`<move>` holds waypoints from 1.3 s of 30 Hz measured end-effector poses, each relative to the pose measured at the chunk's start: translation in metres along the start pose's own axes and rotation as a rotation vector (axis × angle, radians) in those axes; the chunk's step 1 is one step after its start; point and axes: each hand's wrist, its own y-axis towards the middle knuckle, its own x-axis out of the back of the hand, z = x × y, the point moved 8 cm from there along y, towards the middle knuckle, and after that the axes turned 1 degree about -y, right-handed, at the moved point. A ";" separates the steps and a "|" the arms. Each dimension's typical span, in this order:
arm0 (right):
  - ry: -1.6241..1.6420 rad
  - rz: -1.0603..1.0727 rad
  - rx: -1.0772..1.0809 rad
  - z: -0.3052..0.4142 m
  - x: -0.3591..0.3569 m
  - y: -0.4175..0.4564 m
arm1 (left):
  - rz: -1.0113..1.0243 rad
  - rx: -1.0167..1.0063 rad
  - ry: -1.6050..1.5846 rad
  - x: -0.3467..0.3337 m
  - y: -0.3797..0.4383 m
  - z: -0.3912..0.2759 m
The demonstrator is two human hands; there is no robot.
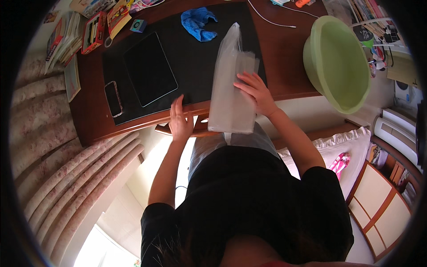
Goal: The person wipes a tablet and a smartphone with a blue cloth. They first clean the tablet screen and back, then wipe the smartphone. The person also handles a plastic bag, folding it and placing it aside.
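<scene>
A flattened clear plastic bag [230, 93] lies over the front edge of a black desk mat [196, 63], its lower end sticking out past the desk. My right hand [255, 91] rests on the bag's right part, fingers spread; whether it grips the film I cannot tell. At the desk's front edge, left of the bag, is my left hand [180, 120], fingers apart and holding nothing. A tablet [150, 70] with a dark screen lies on the mat, and a phone [113, 99] in a patterned case lies left of it. A crumpled blue cloth [199, 24] sits farther back.
A light green plastic basin [345, 66] stands on the right, reaching past the desk edge. A white cable [270, 20] lies at the back. Books [65, 43], a red box of pens [93, 32] and a small teal box [138, 25] are at the back left. Curtains [43, 96] hang at left.
</scene>
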 end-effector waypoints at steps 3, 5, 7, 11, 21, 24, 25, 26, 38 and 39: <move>0.061 0.077 0.007 -0.002 0.002 -0.007 | 0.085 -0.345 0.291 -0.016 0.030 -0.046; 0.088 0.108 0.016 -0.004 0.003 -0.009 | 0.182 -0.505 0.353 -0.034 0.046 -0.074; 0.128 0.128 0.014 -0.005 0.002 -0.010 | 0.276 -0.677 0.411 -0.053 0.054 -0.099; 0.215 0.246 -0.109 -0.012 -0.002 -0.012 | 0.302 -0.857 0.430 -0.067 0.058 -0.116; 0.638 0.077 -0.452 -0.047 0.006 -0.011 | 0.355 -0.211 -0.086 -0.083 0.080 -0.067; 0.642 -0.035 -0.529 -0.061 0.007 -0.011 | 0.312 -0.137 -0.276 -0.089 0.085 -0.063; 0.623 -0.073 -0.556 -0.065 0.007 -0.011 | 0.291 -0.122 -0.369 -0.090 0.086 -0.063; 0.597 -0.102 -0.557 -0.069 0.005 -0.010 | 0.269 -0.107 -0.463 -0.090 0.087 -0.063; 0.384 -0.105 -0.704 -0.102 -0.015 -0.006 | 0.143 0.105 -0.337 -0.104 0.091 -0.037; 0.361 -0.109 -0.715 -0.102 -0.014 -0.007 | 0.122 0.113 -0.296 -0.101 0.091 -0.041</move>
